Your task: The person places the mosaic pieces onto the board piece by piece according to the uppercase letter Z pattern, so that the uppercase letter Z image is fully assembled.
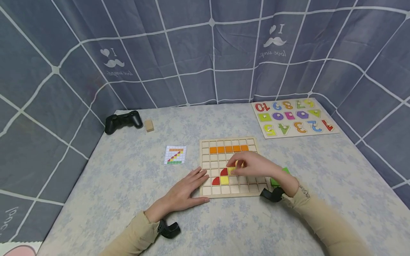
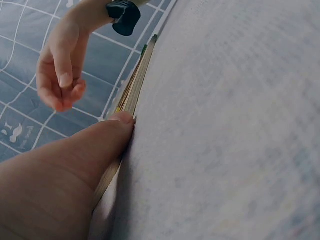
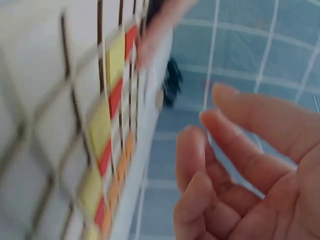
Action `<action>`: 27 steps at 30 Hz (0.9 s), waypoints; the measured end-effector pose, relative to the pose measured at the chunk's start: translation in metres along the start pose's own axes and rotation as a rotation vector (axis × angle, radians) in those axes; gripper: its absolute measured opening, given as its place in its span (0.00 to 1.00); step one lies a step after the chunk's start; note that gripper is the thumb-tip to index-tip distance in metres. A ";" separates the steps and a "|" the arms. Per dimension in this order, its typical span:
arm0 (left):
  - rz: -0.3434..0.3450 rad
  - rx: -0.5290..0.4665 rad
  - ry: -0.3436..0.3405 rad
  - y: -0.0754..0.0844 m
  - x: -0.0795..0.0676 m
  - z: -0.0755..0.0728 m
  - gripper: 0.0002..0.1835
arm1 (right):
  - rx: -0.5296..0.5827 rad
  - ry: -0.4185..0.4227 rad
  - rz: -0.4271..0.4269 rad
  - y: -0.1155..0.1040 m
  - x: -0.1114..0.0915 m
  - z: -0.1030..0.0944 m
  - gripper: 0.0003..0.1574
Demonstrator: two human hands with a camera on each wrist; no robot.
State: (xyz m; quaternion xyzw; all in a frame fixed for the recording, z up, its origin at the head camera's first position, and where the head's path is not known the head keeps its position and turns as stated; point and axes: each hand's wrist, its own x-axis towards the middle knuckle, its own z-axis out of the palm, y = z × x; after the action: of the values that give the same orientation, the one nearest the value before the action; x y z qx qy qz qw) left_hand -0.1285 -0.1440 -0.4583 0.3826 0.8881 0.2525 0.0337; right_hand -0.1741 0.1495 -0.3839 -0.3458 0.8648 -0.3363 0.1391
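Observation:
A wooden grid board (image 1: 243, 189) lies on the table, with a row of orange square tiles (image 1: 229, 149) near its far side. Red curved-edge pieces (image 1: 216, 181) and yellow tiles (image 1: 224, 180) step diagonally across it; the right wrist view shows several yellow tiles (image 3: 99, 127). The left hand (image 1: 182, 192) rests at the board's left side, fingertips on the frame, thumb (image 2: 117, 127) against the near edge. Over the middle of the board hovers the right hand (image 1: 254, 165), fingers loosely bent, nothing visible between thumb and fingertips. It hides part of the diagonal in the head view.
Green tiles (image 1: 274, 182) lie right of the board, partly under the right wrist. A printed pattern card (image 1: 175, 155) is on the left. Farther back are a black game controller (image 1: 123, 122), a small wooden block (image 1: 149, 125) and a number puzzle board (image 1: 289, 125).

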 end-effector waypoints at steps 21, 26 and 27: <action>-0.004 0.004 -0.005 0.001 0.000 0.000 0.42 | 0.297 0.036 0.144 0.079 -0.070 -0.066 0.16; 0.000 0.003 -0.001 0.001 0.000 0.000 0.41 | 0.340 -0.027 0.144 0.090 -0.069 -0.063 0.15; 0.001 0.003 0.000 0.001 0.000 0.000 0.41 | 0.342 -0.033 0.150 0.092 -0.069 -0.062 0.15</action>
State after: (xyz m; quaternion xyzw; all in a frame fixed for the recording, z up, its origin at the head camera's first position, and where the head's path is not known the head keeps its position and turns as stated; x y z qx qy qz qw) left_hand -0.1274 -0.1436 -0.4575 0.3832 0.8882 0.2512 0.0330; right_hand -0.1999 0.2763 -0.4003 -0.2572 0.8159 -0.4615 0.2348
